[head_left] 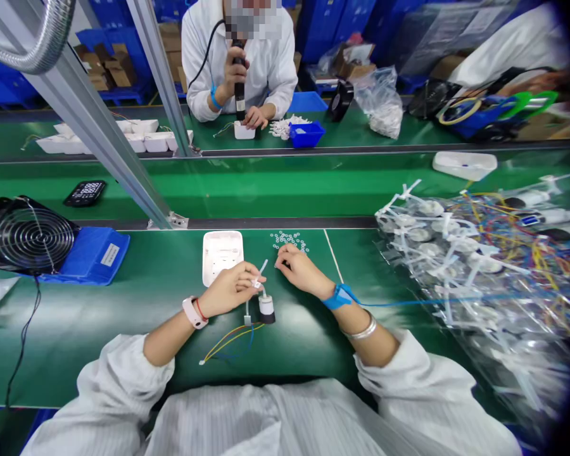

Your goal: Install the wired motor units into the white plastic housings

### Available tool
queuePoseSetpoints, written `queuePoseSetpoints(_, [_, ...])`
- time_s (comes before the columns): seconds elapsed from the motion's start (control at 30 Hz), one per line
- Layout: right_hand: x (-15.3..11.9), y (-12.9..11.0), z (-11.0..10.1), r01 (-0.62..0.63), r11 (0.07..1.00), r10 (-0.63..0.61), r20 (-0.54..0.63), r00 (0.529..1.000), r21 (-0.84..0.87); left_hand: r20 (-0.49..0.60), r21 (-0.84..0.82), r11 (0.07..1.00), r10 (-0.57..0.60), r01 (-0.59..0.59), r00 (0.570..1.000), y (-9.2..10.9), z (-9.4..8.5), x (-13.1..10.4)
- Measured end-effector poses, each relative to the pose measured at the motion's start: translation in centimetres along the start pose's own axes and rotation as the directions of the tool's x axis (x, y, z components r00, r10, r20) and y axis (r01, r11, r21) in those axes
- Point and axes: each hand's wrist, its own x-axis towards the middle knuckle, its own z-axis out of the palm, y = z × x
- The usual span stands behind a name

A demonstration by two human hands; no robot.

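My left hand (231, 288) pinches a small white tube fitting (257, 284), from which a short clear tube points up to the right. Just below it hangs or stands a small motor (266, 308) with a white top and dark base, beside a connector with yellow, red and blue wires (227, 339). My right hand (298, 268) is at the near edge of a scatter of small clear rings (285, 239), thumb and fingers pressed together; whatever is between them is too small to make out. Behind my left hand lies an open white housing (209, 258).
On the right lies a large pile of bagged tube and wire assemblies (456, 253). A black fan (33, 234) and blue bin (95, 254) sit at left. Metal posts rise behind. Across the green belt (266, 190), a person holds a black tool (239, 82) over a white part.
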Motion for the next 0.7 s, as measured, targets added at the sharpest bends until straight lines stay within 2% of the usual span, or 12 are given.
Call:
queuePoseSetpoints(0.17, [-0.2,0.2,-0.4,0.0,1.0,-0.001,0.027,1.0,0.007,-0.083,0.154,0.987,0.052,-0.039,0.995,-0.5,0.3,0.2])
queuePoseSetpoints(0.3, [-0.5,-2.1,-1.4,0.04,0.988,-0.038,-0.014,0.999,0.152,-0.147,0.266,0.957,0.157,-0.114,0.977,-0.5,0.4,0.4])
queuePoseSetpoints(0.4, [-1.0,-4.9,-1.8,0.108,0.944,-0.086,-0.085,0.993,0.312,-0.16,0.262,0.957,0.168,-0.122,0.973,-0.5,0.6,0.5])
queuePoseSetpoints(0.5, [-1.4,-6.7,-1.2,0.125,0.925,-0.093,-0.105,0.99,0.358,-0.177,0.221,0.97,0.146,-0.105,0.973,-0.5,0.9,0.5])
queuePoseSetpoints(0.7, [-1.6,-6.9,-0.1,0.081,0.942,-0.047,-0.109,0.993,0.327,-0.209,0.193,0.977,0.133,-0.093,0.969,-0.5,1.2,0.4])
